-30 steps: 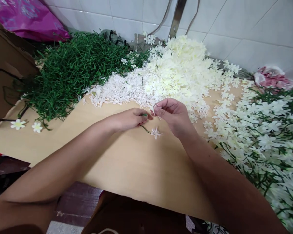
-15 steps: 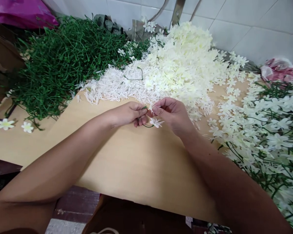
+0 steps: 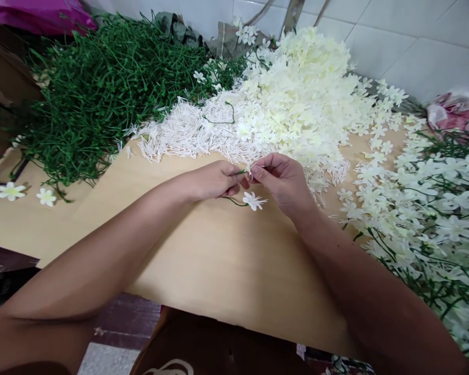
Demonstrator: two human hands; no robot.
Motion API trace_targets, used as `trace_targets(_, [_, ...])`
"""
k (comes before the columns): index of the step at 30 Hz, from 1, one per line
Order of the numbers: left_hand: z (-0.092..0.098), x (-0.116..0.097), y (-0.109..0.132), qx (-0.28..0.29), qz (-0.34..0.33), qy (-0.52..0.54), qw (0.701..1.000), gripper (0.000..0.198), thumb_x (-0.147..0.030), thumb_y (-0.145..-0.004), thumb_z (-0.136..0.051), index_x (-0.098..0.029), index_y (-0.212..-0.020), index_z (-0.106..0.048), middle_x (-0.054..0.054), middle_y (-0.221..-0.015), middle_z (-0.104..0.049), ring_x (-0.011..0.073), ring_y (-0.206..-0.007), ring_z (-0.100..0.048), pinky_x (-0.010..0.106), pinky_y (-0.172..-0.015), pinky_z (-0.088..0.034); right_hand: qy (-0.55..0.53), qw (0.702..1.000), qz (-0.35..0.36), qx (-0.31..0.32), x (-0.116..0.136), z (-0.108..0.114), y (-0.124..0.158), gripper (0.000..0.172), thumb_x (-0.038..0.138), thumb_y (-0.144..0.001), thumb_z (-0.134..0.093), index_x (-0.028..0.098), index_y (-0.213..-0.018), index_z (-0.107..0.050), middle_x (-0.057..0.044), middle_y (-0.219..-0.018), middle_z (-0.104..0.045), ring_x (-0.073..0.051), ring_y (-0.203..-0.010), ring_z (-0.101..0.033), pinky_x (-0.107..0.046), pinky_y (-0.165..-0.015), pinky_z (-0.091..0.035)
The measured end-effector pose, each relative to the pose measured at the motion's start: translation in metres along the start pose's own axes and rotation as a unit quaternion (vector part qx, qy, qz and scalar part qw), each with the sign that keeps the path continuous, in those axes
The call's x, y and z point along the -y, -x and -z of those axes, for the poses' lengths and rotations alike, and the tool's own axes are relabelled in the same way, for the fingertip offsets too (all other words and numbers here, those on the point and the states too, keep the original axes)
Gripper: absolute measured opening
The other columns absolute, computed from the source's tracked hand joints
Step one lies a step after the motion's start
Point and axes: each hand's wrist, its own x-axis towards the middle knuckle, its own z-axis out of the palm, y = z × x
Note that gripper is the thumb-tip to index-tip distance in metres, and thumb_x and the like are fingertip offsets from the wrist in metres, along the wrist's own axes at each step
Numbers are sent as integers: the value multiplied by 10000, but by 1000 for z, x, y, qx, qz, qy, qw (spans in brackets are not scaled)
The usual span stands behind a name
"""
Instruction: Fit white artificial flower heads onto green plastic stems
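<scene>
Pinched in my left hand (image 3: 221,181) is a green artificial flower stem (image 3: 234,201). One branch hangs below my fingers and carries a white flower (image 3: 254,201) with thin white stamens sticking out. My right hand (image 3: 283,181) is closed at the tip of the other branch, where its thumb and forefinger pinch a small white flower piece (image 3: 249,169). The fingers partly hide that piece. Just beyond my hands lie a heap of thin white stamens (image 3: 187,130) and a taller pile of loose cream-white flower heads (image 3: 297,99).
A large heap of green stems (image 3: 101,94) covers the back left. Assembled white flowers on stems (image 3: 445,208) spread over the right side. Two flower heads (image 3: 11,191) lie at the left. Behind stands a tiled wall (image 3: 422,57); the brown board (image 3: 219,265) ends near my lap.
The view has shifted slightly, so everything sits a little to the right. My hands stay together at the branch tip, and the hanging white flower has turned to show its petals more.
</scene>
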Motion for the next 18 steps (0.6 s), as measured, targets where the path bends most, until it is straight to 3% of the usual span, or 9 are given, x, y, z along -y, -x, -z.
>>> trace_targets(10, [-2, 2, -1, -5, -16, -28, 999, 246, -135, -862, -417, -123, -665, -563, -49, -495, -376, 55, -458, -322, 181, -487, -282, 145, 985, 93, -16, -6, 2, 4, 98, 169, -715, -668, 181, -681, -576, 3, -714, -632, -101, -663, -608, -241, -600, -522])
trace_targets(14, [-2, 8, -3, -4, -46, -46, 998, 200, -181, -829, -467, -119, -721, -624, -14, -599, -505, 72, -555, -431, 191, -581, -367, 135, 987, 88, 1, -9, 3, 5, 104, 163, -707, -660, 177, -694, -558, -29, -865, -648, -126, -758, -632, -284, -668, -548])
trace_targets(18, [-1, 7, -2, 3, -46, -66, 997, 167, -168, -800, -490, -120, -737, -636, 3, -678, -583, 84, -639, -496, 194, -639, -393, 135, 987, 77, 31, -8, 4, 6, 100, 147, -724, -636, 172, -685, -548, -37, -867, -637, -115, -721, -624, -283, -648, -536])
